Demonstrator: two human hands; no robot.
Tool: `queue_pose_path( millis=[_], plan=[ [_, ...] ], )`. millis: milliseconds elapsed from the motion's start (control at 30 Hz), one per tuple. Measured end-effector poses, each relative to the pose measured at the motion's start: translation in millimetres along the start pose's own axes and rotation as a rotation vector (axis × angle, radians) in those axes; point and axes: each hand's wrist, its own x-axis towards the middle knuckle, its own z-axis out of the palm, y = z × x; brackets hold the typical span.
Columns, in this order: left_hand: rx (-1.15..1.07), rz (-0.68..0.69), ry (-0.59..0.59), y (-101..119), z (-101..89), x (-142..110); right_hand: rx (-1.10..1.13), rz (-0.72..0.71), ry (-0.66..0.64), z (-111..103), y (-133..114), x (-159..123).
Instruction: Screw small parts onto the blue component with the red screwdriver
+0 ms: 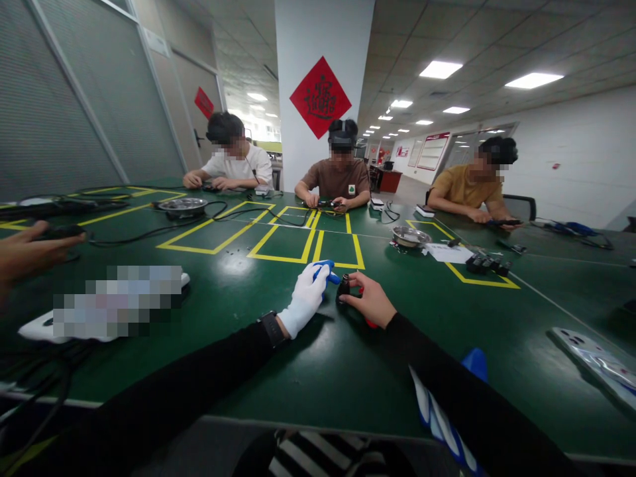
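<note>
My left hand [309, 291] wears a white glove with blue fingertips and a dark watch at the wrist. Its fingers are bent together close to my right hand; whatever they hold, if anything, is hidden. Bare, my right hand [372, 301] pinches a small black bottle-shaped piece [344, 289] with a narrow metallic-looking top, upright at or just above the green table [278, 391]. Part of a red object [371, 323] shows beneath that hand, its kind hidden.
Beside my right forearm lies a blue and white glove [440, 424]. A phone [596, 361] is at the right, another pale device [37, 326] at the left. Metal bowls [411, 236], black parts [487, 263] and cables [134, 235] lie farther off. Several people sit around; one's hand [34, 248] reaches in at left.
</note>
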Motion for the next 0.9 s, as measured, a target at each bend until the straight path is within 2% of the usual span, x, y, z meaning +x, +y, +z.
queue_pose_path(
  millis=[100,200,300,400,600,700,833,900],
  plan=[
    [-0.019,0.028,0.010,4,-1.5,-2,-0.023,-0.084,0.112,-5,-10,-4],
    [-0.033,0.135,-0.016,10,-3.8,-6,-0.084,-0.221,0.272,-11,-25,-15],
    [-0.052,0.246,-0.104,17,-4.3,-10,-0.147,-0.337,0.274,-13,-36,-24],
    [-0.064,0.287,-0.166,21,-2.5,-14,-0.208,-0.411,0.266,-11,-39,-26],
    [-0.014,0.376,-0.158,22,-1.0,-16,-0.328,-0.562,0.325,-8,-36,-23],
    [0.094,0.439,-0.092,25,-3.4,-17,-0.335,-0.568,0.371,-8,-37,-22],
    [0.214,0.486,0.042,24,-9.6,-15,-0.343,-0.480,0.425,-16,-31,-21],
    [0.279,0.497,0.001,18,-11.5,-13,-0.409,-0.411,0.376,-21,-25,-19]
  ],
)
